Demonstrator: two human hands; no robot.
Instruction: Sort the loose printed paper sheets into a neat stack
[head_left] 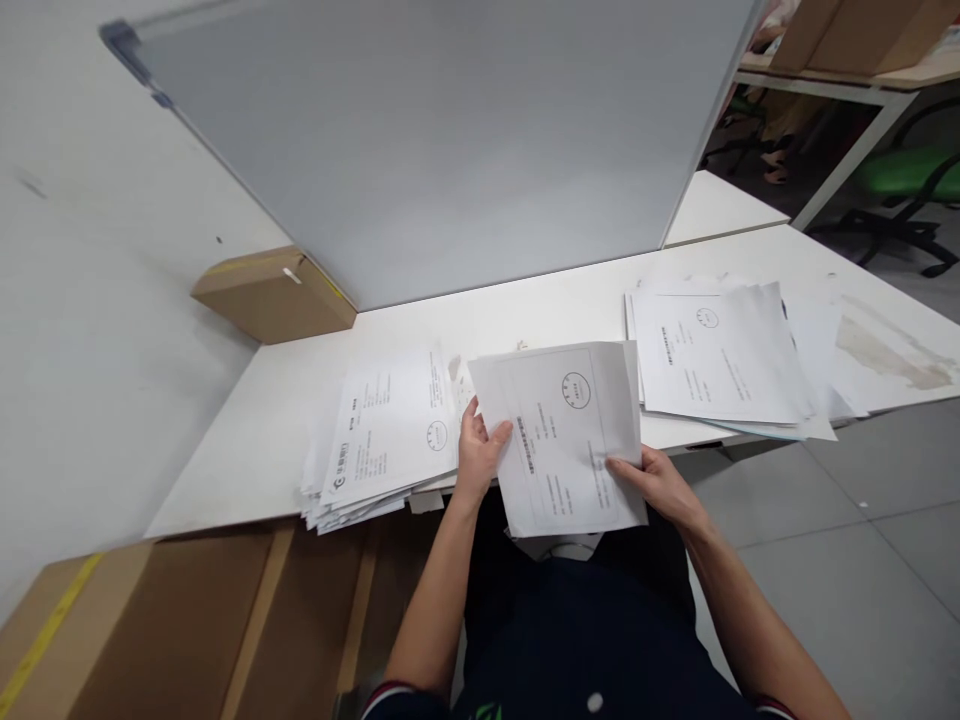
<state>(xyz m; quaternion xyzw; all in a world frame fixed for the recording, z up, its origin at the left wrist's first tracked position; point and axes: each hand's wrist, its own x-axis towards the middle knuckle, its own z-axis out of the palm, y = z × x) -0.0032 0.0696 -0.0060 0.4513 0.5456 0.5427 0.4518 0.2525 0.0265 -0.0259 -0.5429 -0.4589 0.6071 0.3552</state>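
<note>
Printed paper sheets [562,450] with a round black stamp are held up in front of my body, over the table's front edge. My left hand [480,450] grips their left side, thumb on top and fingers behind. On the right side, my right hand [660,485] pinches them the same way, its thumb lying across the print. To the left of my hands lies a loose pile of printed papers [390,430], also stamped. Another stack of stamped papers [720,360] lies to the right, its sheets unevenly spread.
The white table [247,430] runs along a large whiteboard [465,150]. A cardboard box [274,295] sits at the back left. Big cardboard boxes [172,620] stand below on the left. A green chair [907,175] and another desk [832,90] with a person are at the far right.
</note>
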